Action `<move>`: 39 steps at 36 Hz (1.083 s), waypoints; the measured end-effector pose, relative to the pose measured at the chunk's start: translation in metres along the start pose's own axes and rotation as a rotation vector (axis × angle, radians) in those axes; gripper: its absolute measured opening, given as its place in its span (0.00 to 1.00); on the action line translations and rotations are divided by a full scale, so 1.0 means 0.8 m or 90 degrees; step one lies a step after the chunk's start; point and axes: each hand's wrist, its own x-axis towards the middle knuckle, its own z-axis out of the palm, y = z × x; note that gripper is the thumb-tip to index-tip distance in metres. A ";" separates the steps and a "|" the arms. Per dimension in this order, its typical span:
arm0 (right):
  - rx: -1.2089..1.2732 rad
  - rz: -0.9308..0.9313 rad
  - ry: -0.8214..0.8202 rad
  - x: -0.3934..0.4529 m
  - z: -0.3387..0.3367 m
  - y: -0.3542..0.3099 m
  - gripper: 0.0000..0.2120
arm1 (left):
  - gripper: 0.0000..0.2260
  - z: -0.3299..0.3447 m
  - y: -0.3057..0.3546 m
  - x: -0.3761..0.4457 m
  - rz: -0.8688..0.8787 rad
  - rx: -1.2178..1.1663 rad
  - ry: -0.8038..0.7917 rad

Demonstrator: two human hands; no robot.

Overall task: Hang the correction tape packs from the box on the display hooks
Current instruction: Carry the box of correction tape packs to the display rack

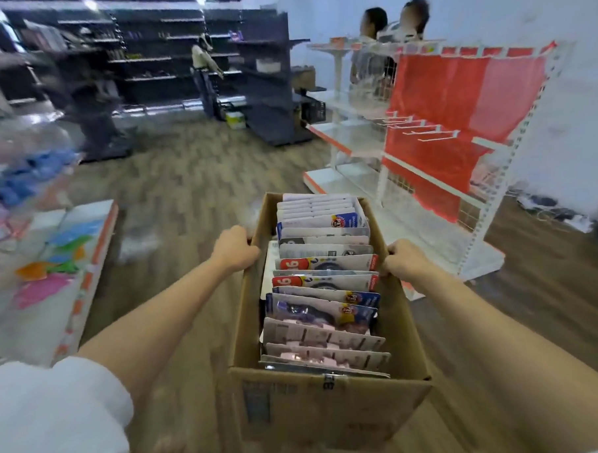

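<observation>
Now both hands are gripping the box by its long sides.

Left hand is curling its fingers over the left rim, right hand over the right rim, both near the far end. Packs are standing in a row inside, filling it end to end. Hooks are jutting from the red rack, well apart, ahead on the right.
</observation>
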 end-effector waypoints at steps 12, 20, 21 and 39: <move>-0.013 -0.114 -0.013 0.209 -0.013 -0.109 0.11 | 0.07 -0.052 0.003 0.170 -0.081 0.001 0.103; -0.032 -0.112 -0.046 0.321 0.021 -0.146 0.07 | 0.05 -0.035 -0.035 0.283 -0.136 -0.028 0.155; -0.033 -0.109 -0.052 0.335 0.026 -0.151 0.07 | 0.05 -0.033 -0.042 0.301 -0.133 -0.028 0.154; -0.049 -0.056 -0.012 0.630 0.082 -0.302 0.03 | 0.04 -0.071 -0.103 0.686 -0.052 -0.043 0.071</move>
